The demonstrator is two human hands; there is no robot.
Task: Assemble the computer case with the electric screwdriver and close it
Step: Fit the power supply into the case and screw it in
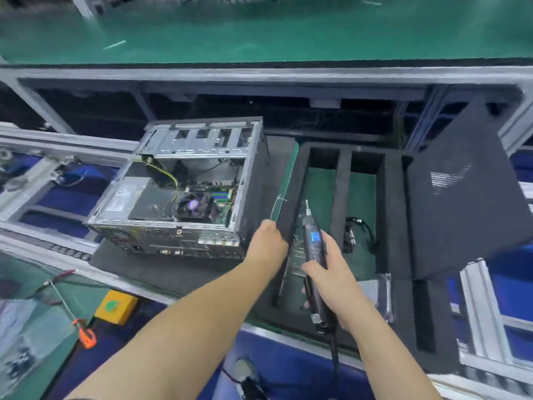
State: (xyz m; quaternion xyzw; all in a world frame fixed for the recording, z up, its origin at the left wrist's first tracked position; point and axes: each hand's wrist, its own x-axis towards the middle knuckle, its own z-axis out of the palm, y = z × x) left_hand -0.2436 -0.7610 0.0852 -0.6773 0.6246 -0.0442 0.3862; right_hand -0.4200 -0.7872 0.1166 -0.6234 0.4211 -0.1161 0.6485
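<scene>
— Right hand (331, 272)?
— Curled round the electric screwdriver (314, 255), bit forward, ready for driving.
— Left hand (266, 243)?
— Pinching the green board (284, 183) by its near edge, probably to lift it.
— Computer case (184, 192)?
— Left of both, open side up, side panel (461, 192) propped well apart.

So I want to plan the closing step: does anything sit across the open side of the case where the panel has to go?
Nothing visible does. The computer case lies open side up, uncovered. The side panel leans apart, to its right. The right hand grips the electric screwdriver.
</scene>
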